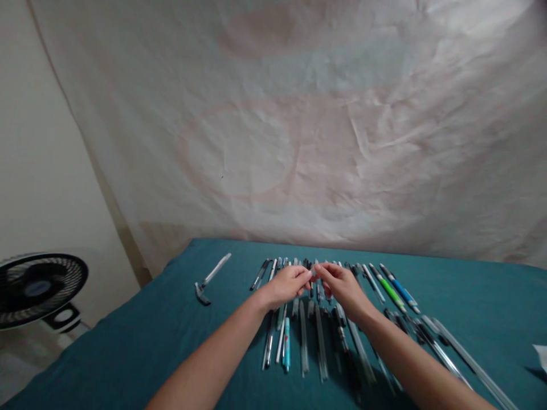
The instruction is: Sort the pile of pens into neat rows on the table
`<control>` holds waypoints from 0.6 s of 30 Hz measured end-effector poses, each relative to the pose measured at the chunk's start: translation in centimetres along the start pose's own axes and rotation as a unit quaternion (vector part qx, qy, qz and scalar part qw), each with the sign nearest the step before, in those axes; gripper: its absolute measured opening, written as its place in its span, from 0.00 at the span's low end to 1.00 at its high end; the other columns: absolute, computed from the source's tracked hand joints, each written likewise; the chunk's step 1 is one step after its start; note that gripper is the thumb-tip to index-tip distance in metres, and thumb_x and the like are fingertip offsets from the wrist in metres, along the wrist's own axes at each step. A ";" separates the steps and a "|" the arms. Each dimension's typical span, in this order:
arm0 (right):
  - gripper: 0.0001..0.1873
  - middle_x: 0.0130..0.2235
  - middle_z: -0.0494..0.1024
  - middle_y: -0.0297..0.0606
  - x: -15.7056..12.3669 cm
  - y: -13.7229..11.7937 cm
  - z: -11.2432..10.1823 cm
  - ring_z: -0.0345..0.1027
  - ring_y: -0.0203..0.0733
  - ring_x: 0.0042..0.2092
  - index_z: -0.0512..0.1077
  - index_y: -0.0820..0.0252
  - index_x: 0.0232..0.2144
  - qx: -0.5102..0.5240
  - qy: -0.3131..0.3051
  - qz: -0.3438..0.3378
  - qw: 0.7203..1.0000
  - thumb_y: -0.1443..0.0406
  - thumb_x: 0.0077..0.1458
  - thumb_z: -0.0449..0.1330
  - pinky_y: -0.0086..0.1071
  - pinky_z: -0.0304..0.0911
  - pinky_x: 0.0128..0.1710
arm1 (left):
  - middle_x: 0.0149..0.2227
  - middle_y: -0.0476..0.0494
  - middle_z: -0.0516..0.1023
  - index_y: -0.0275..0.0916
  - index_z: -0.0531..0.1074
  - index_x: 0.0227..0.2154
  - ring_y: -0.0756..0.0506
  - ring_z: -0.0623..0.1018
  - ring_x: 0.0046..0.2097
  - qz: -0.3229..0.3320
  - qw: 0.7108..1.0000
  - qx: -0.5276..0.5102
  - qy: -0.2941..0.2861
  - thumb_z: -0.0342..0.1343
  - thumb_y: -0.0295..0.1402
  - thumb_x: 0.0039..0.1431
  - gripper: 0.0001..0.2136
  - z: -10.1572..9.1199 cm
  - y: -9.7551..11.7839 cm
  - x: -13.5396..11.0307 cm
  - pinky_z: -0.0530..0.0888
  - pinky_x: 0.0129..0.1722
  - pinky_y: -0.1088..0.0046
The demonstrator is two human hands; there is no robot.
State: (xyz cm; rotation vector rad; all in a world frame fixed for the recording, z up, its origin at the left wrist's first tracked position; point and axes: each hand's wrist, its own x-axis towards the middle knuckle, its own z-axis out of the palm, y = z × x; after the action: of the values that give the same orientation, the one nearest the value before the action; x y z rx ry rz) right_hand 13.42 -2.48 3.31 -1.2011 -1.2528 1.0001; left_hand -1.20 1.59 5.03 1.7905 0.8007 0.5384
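Observation:
My left hand [287,285] and my right hand [341,286] meet fingertip to fingertip above a row of pens on a teal cloth [171,330]. Both hands pinch something small between them; it is too small to name. Under and around the hands lie several pens [303,341], side by side, pointing away from me. A green pen [390,289] and a blue pen [401,290] lie to the right of my right hand. A turquoise pen [286,341] lies under my left forearm.
A single pen with a dark clip [211,279] lies apart at the left of the row. A black fan [34,290] stands on the floor at the far left. A creased pale sheet [299,131] hangs behind the table. White paper [542,356] shows at the right edge.

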 end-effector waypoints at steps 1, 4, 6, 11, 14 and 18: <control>0.21 0.20 0.67 0.32 0.0 -0.1 0.0 0.52 0.29 0.17 0.70 0.62 0.29 0.002 0.002 -0.001 1.000 0.50 0.45 0.52 0.25 0.50 0.16 | 0.21 0.53 0.62 0.35 0.62 0.24 0.56 0.60 0.21 0.003 1.000 0.002 0.002 0.41 0.46 0.52 0.17 0.2 0.0 0.0 0.56 0.20 0.81; 0.21 0.20 0.67 0.32 0.0 -0.2 -0.2 0.52 0.28 0.17 0.69 0.63 0.26 0.005 -0.001 -0.005 1.000 0.50 0.45 0.52 0.25 0.50 0.17 | 0.19 0.54 0.59 0.35 0.61 0.23 0.56 0.57 0.20 0.010 1.000 0.014 0.022 0.41 0.46 0.52 0.17 0.7 0.3 -0.1 0.53 0.19 0.80; 0.21 0.20 0.67 0.32 0.1 -0.3 -0.2 0.52 0.28 0.17 0.69 0.63 0.25 0.007 -0.007 -0.005 1.000 0.50 0.45 0.52 0.24 0.49 0.16 | 0.18 0.55 0.57 0.35 0.62 0.24 0.56 0.55 0.20 0.009 0.999 0.016 0.029 0.42 0.46 0.52 0.17 0.9 0.7 -0.2 0.51 0.19 0.79; 0.21 0.21 0.68 0.33 0.3 -0.1 -0.4 0.52 0.27 0.17 0.68 0.64 0.24 0.015 -0.008 -0.006 1.000 0.50 0.46 0.51 0.24 0.50 0.16 | 0.17 0.56 0.53 0.35 0.63 0.25 0.56 0.52 0.19 0.003 1.000 0.007 0.025 0.43 0.47 0.51 0.18 1.2 1.2 -0.2 0.50 0.19 0.79; 0.21 0.23 0.70 0.35 0.4 0.0 -0.5 0.53 0.27 0.17 0.68 0.64 0.24 0.015 -0.008 -0.002 1.000 0.51 0.46 0.51 0.23 0.51 0.16 | 0.17 0.56 0.54 0.35 0.63 0.25 0.57 0.52 0.19 0.006 1.000 0.011 0.027 0.42 0.47 0.51 0.18 1.2 1.2 -0.2 0.49 0.19 0.79; 0.20 0.23 0.70 0.35 0.4 0.2 -0.6 0.53 0.28 0.17 0.67 0.64 0.24 0.018 -0.008 -0.001 1.000 0.51 0.46 0.52 0.23 0.51 0.16 | 0.17 0.56 0.54 0.35 0.63 0.25 0.56 0.52 0.19 0.008 1.000 0.019 0.023 0.42 0.47 0.52 0.17 1.2 1.0 -0.1 0.48 0.19 0.79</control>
State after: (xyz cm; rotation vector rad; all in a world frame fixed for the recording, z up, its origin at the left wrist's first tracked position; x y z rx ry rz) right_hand 14.07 -2.07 3.20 -1.1664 -1.2429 1.0294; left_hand -0.18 0.58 5.55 1.8267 0.8334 0.5813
